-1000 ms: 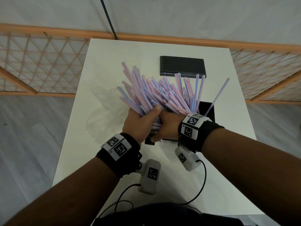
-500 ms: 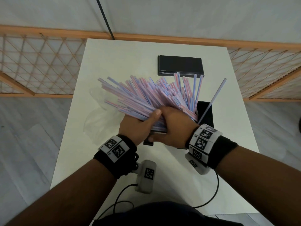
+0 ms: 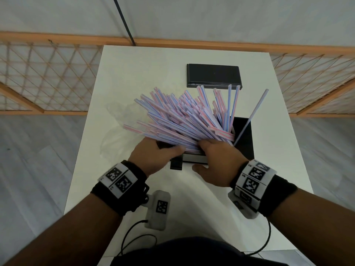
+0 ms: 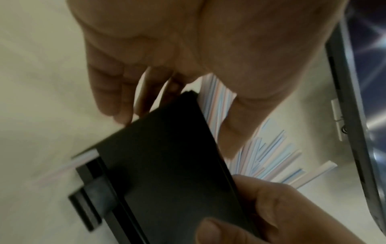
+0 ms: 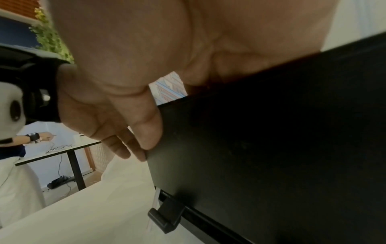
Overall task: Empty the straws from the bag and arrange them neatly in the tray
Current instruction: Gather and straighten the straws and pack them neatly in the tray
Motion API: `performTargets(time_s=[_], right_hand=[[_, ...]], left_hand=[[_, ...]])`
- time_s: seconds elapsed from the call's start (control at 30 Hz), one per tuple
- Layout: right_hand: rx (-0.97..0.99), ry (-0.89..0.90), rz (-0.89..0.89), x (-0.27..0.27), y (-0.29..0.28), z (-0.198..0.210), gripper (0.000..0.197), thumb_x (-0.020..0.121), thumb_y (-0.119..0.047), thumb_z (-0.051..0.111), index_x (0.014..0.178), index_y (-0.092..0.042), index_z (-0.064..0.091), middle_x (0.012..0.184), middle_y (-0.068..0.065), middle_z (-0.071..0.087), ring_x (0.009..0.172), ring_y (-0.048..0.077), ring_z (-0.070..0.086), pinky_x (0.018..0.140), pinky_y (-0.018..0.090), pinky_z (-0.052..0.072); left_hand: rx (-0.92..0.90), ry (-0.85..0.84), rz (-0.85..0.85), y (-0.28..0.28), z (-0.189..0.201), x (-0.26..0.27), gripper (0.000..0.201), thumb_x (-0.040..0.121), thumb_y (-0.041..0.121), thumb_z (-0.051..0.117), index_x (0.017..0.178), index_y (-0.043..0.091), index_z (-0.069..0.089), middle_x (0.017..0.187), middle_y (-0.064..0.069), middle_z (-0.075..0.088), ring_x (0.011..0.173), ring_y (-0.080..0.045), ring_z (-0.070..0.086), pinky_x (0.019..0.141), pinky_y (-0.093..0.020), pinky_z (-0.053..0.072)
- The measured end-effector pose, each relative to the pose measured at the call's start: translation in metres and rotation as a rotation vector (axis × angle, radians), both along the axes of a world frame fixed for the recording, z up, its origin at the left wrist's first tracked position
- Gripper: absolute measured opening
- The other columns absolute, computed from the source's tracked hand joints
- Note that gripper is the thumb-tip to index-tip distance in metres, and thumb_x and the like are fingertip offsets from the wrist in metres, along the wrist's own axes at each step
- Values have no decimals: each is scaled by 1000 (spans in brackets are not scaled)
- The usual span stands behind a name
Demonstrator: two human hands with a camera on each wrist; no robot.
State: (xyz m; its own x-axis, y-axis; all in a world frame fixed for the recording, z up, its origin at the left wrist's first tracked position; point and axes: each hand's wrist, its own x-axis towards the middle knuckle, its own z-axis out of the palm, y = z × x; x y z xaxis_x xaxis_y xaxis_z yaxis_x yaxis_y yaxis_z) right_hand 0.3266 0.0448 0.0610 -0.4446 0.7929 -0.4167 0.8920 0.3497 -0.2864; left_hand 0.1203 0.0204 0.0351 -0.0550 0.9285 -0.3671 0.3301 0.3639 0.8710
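Both hands have let go: left hand (image 3: pixel 153 158) and right hand (image 3: pixel 217 160) now flat, pressing the straws (image 3: pixel 184 120) down into the tray (image 3: pixel 247 146), still fanned leftward.

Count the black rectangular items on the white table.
2: a flat black rectangular lid at the table's far side, and a black rectangular tray under the striped straws, partly hidden by both hands.

Both forearms are bare. Each wrist has a black band (image 3: pixel 134 189) with a white strip (image 3: pixel 118 179) on top carrying square black-and-white coded tags. Just below the left band hangs a small grey-white camera pod (image 3: pixel 158 209) with its own tag and a thin black cable (image 3: pixel 132 235). The right band (image 3: pixel 276 194) has a matching pod (image 3: pixel 243 205) and cable (image 3: pixel 268 239). Dark clothing (image 3: pixel 192 252) sits below both.
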Motion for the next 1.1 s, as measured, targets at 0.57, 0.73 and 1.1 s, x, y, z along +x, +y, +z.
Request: performTargets(time_s=[0.57,0.73,1.1], right_hand=[[-34,-155,-11,-17,12,-3,46,86,-58,58,107,-18,55,112,7,63,103,28,61,75,31,46],[-38,-137,-18,-19,14,0,45,86,-58,58,105,-18,55,112,7,63,104,29,61,78,32,48],[142,-55,39,-17,-4,13,31,89,-46,56,100,-17,57,102,9,66,97,32,63,68,30,37]], left_hand=[[-386,456,-144,-3,-41,-9,53,71,37,85,115,18,63,111,-1,70,103,-27,69,92,-36,57],[-395,350,-30,-3,-57,-5,42,57,31,70,98,22,66,95,-3,78,84,-28,77,80,-42,64],[-352,285,183,-5,-73,3,26,84,18,77,105,18,63,79,-2,77,49,-12,72,47,-24,58]])
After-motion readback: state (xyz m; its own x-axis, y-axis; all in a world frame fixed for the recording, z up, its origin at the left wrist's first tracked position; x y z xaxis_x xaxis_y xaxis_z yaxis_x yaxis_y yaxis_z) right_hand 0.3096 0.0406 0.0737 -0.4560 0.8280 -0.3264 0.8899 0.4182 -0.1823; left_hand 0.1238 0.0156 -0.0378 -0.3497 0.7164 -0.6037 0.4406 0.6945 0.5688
